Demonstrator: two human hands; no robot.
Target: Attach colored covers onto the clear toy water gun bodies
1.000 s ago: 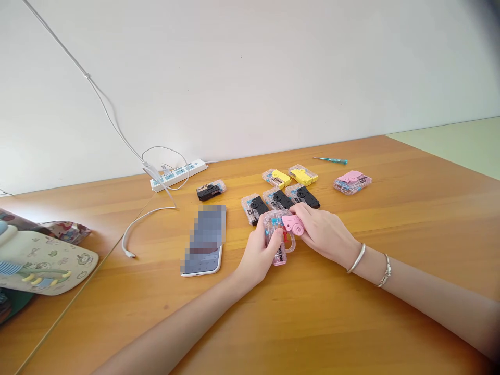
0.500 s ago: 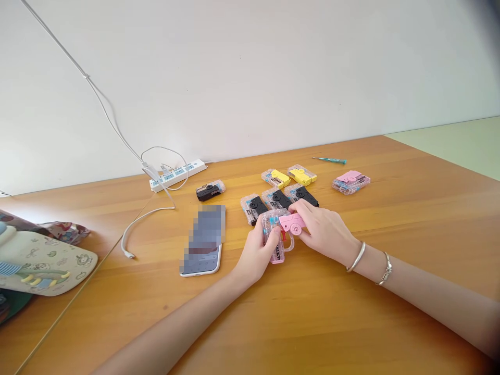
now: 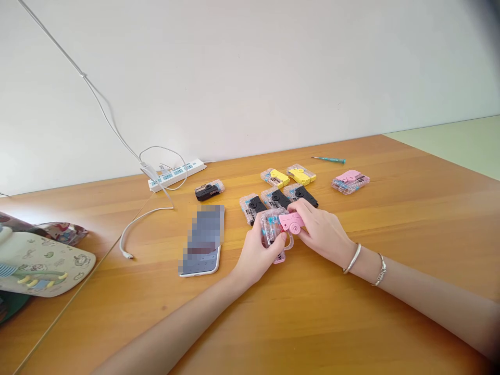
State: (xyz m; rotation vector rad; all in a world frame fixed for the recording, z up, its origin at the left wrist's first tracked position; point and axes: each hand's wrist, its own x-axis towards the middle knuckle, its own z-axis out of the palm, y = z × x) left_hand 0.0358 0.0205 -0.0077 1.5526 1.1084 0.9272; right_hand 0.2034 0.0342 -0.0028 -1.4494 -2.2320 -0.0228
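Note:
A folding toy water gun (image 3: 269, 224), clear-bodied with pink parts, is between my two hands above the table. My left hand (image 3: 258, 252) is closed around its clear body, the thumb lying across the front near the trigger. The fingers of my right hand (image 3: 322, 226) grip the pink swivelling piece, which sticks out to the right of the body. A clear trigger guard shows just below that piece. Right behind my hands lie black-and-clear water guns (image 3: 276, 198), folded flat in a row.
Yellow water guns (image 3: 300, 174) lie farther back, a pink one (image 3: 350, 181) to the right, another black one (image 3: 210, 190) to the left. A teal screwdriver (image 3: 330, 160) rests near the wall. Phone (image 3: 201, 242), power strip (image 3: 177, 174), white cable (image 3: 128, 229) and patterned bottle (image 3: 50, 263) are on the left.
My left thumb has slid down and right across the water gun's body, covering the trigger area and part of the lettering. Both hands keep their hold.

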